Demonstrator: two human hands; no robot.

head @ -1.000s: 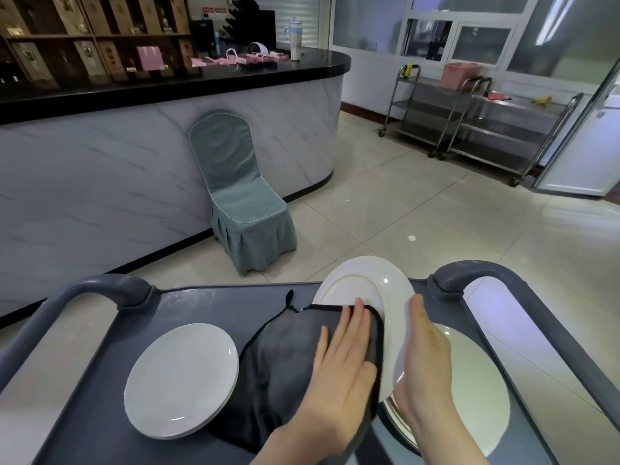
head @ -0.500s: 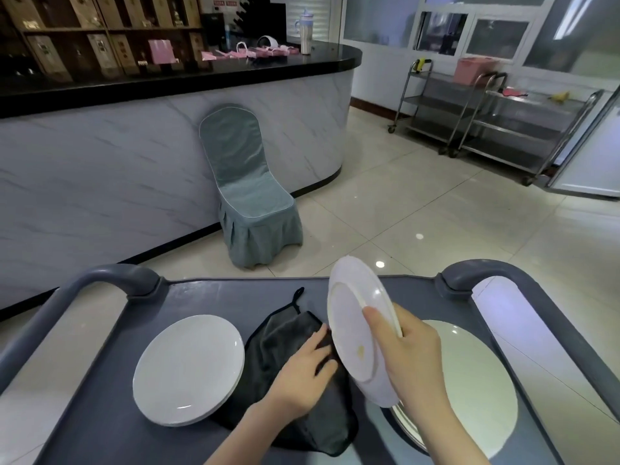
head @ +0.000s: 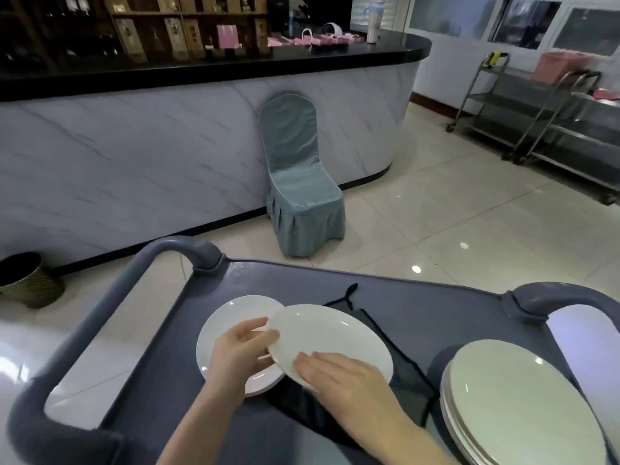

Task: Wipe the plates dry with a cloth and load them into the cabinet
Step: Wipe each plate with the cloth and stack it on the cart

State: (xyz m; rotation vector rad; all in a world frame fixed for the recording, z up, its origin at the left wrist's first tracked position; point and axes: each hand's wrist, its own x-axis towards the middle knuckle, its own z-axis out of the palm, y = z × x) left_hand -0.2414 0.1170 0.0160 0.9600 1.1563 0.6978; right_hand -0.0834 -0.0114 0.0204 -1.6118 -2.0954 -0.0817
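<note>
Plate [head: 330, 333], upright beside the cloth [head: 407, 374] half a second ago, now near flat over the left stack [head: 223, 325]; left hand [head: 243, 349] pinches its rim, right hand [head: 342, 375] clamps the near edge with fingers together, so it is probably wiped and being stacked, with cabinet loading pending.

The floor [head: 436, 213] has big, pale, shiny tiles, and small spots of light [head: 416, 269] shine on it. A long curved bar [head: 167, 146] with a white stone-look front and a black top stands at the back. A chair [head: 302, 182] in a blue-green cover sits against it. Dark wooden shelves [head: 151, 28] are behind. Metal trolleys [head: 536, 122] stand on the right, under windows [head: 523, 21]. A green bin [head: 27, 280] stands on the left.
</note>
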